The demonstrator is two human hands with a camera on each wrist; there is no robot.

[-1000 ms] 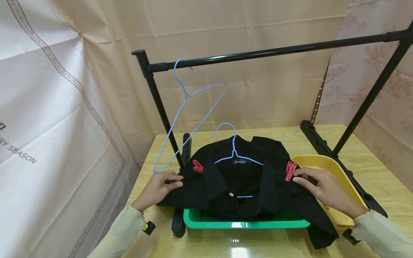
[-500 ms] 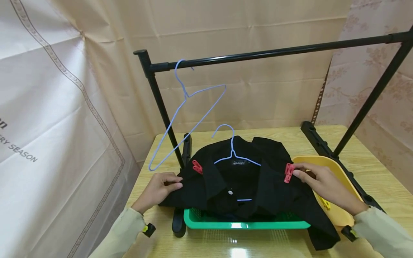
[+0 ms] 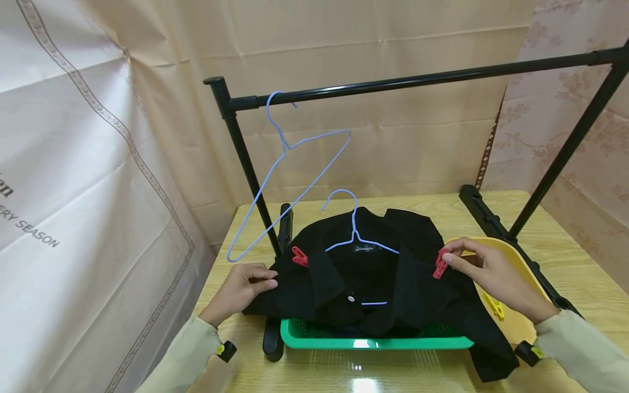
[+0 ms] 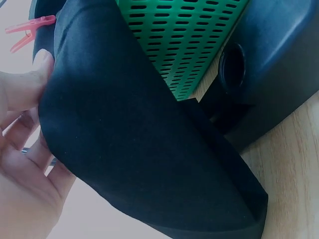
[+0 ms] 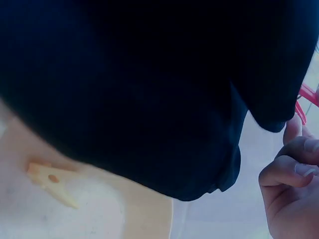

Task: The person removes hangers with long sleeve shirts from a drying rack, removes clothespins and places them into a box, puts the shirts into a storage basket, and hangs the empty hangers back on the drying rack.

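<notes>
A black collared shirt (image 3: 334,289) lies over a green basket (image 3: 363,343), with a blue wire hanger (image 3: 355,218) inside it and the hook standing out at the neck. Along the shirt's left sleeve edge, my left hand (image 3: 241,289) pinches the cloth between thumb and fingers; the left wrist view shows the thumb (image 4: 30,84) against the fabric. One red clothespin (image 3: 300,256) is clipped near the left shoulder. At the opposite shoulder my right hand (image 3: 486,273) pinches the end of another red clothespin (image 3: 440,265), whose far end overlaps the shirt.
A black rack (image 3: 393,84) spans the table (image 3: 304,376), with a second blue hanger (image 3: 267,180) on its bar. Under my right forearm sits a yellow tray (image 3: 516,256) holding a yellow clothespin (image 3: 494,305). Curtains hang behind and at both sides.
My right fingers have shifted up along the red clothespin to its end, which has tilted. The left hand keeps its hold on the sleeve. The hanger on the bar sways slightly.
</notes>
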